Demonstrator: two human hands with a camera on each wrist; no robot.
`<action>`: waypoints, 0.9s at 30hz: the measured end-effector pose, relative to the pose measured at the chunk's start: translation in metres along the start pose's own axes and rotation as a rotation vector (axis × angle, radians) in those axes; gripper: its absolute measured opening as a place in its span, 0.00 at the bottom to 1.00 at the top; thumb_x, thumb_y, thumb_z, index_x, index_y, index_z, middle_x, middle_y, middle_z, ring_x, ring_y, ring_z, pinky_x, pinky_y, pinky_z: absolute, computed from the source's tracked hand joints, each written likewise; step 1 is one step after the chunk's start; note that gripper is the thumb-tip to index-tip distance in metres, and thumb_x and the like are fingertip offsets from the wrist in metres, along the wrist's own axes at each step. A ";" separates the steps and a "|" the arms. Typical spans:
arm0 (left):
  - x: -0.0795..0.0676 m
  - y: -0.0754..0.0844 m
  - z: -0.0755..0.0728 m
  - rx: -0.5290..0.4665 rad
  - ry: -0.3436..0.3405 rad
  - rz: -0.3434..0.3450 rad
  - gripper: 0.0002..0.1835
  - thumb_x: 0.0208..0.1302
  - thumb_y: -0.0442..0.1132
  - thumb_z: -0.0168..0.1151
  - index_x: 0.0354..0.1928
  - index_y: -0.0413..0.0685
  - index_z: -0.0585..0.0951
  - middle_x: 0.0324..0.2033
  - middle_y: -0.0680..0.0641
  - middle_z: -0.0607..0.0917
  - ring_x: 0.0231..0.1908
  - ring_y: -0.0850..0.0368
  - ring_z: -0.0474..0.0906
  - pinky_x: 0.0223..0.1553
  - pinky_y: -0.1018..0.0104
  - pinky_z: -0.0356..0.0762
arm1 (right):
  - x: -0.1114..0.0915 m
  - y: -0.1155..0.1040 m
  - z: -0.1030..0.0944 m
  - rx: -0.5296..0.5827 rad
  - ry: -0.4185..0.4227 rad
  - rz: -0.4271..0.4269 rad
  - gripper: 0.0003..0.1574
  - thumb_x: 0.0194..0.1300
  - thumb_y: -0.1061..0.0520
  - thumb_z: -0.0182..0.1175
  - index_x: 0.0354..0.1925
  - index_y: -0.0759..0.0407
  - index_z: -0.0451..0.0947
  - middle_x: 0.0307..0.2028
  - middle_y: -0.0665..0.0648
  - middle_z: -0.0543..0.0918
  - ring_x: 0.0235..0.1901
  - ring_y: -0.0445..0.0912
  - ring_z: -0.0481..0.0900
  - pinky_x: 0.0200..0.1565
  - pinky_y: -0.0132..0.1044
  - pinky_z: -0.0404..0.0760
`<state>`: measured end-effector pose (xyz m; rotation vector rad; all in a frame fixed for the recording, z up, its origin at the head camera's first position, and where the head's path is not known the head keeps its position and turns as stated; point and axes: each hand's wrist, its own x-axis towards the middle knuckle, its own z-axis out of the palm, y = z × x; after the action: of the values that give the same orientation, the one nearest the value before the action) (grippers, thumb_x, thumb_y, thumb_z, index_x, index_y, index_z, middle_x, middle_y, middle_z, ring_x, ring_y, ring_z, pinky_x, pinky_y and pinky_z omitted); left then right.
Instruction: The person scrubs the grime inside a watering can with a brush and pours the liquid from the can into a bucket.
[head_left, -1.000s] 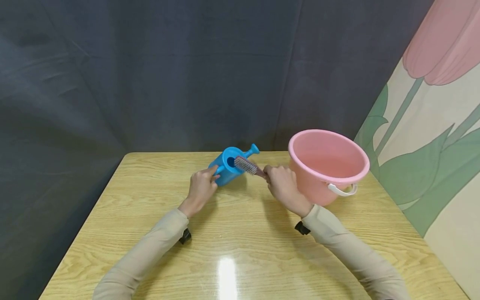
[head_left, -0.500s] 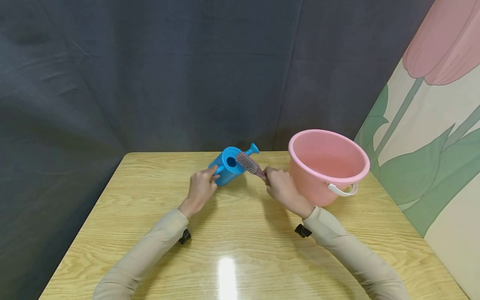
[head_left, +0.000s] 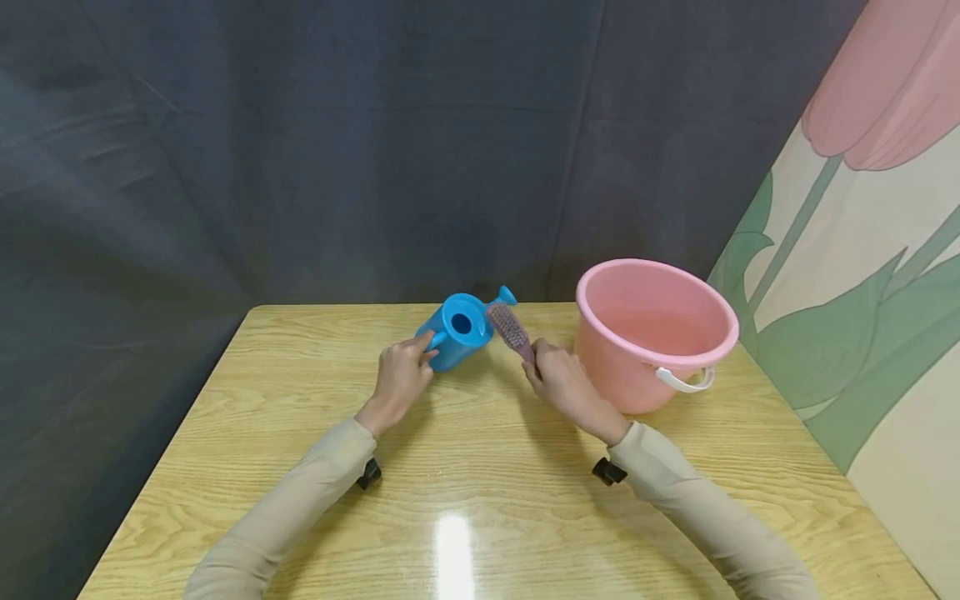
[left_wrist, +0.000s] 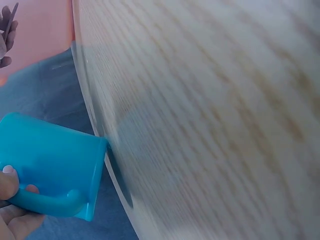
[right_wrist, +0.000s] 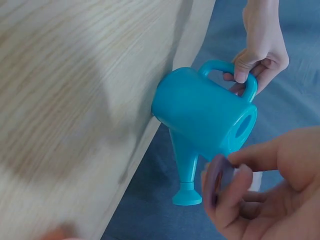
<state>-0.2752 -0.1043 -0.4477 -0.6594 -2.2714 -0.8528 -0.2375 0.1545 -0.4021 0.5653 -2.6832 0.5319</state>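
Brush (head_left: 508, 327) and watering can (head_left: 455, 354) are held close together over the far part of the bench (head_left: 435, 467), the brush head being seen across the base of the can's spout (right_wrist: 185, 167). By judgement, the step in hand is brushing work around the can, which is steadied by one hand while the brush is handled by the other. For the next move, a steady hold on the can would be called for, along with small, careful turns of the brush so that the spout is not knocked. The can's handle is gripped by the left hand (head_left: 401, 379), whose thumb and fingers are curled round it with little gap left. The brush's handle is held just as closely by the right hand (head_left: 568, 383), with the bristles turned up toward the head camera. Whether the spout is actually touched by the bristles cannot be told, nor can it be told whether the can's base is fully rested on the bench. The round opening (head_left: 461, 323) in the can's top is left uncovered by the brush. Just beyond the right hand, a pink bucket (head_left: 622, 379) is stood upright on the bench, its white handle (head_left: 682, 382) hung at the near side, gripped by neither hand.
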 end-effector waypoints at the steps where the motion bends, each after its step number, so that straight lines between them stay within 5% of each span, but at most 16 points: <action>1: 0.000 0.000 0.000 0.001 -0.002 0.000 0.07 0.56 0.19 0.63 0.35 0.34 0.83 0.33 0.37 0.88 0.34 0.44 0.87 0.34 0.50 0.86 | -0.001 0.000 0.000 -0.003 0.001 0.012 0.12 0.65 0.63 0.63 0.31 0.66 0.70 0.19 0.56 0.70 0.18 0.50 0.71 0.17 0.48 0.73; 15: -0.001 0.000 -0.001 0.003 -0.004 0.000 0.09 0.57 0.19 0.64 0.39 0.32 0.83 0.35 0.36 0.88 0.35 0.43 0.87 0.36 0.50 0.86 | -0.008 0.005 0.003 -0.051 -0.008 0.073 0.14 0.64 0.58 0.65 0.32 0.68 0.72 0.19 0.62 0.76 0.18 0.57 0.78 0.19 0.52 0.78; 27: -0.001 0.001 -0.001 0.013 0.004 0.015 0.05 0.59 0.22 0.64 0.36 0.34 0.82 0.33 0.36 0.88 0.34 0.43 0.87 0.33 0.50 0.85 | -0.006 0.011 0.007 -0.036 -0.088 0.141 0.15 0.62 0.57 0.67 0.31 0.68 0.74 0.20 0.59 0.76 0.16 0.49 0.75 0.17 0.43 0.77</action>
<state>-0.2737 -0.1047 -0.4478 -0.6673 -2.2642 -0.8305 -0.2387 0.1622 -0.4140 0.4004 -2.8249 0.5061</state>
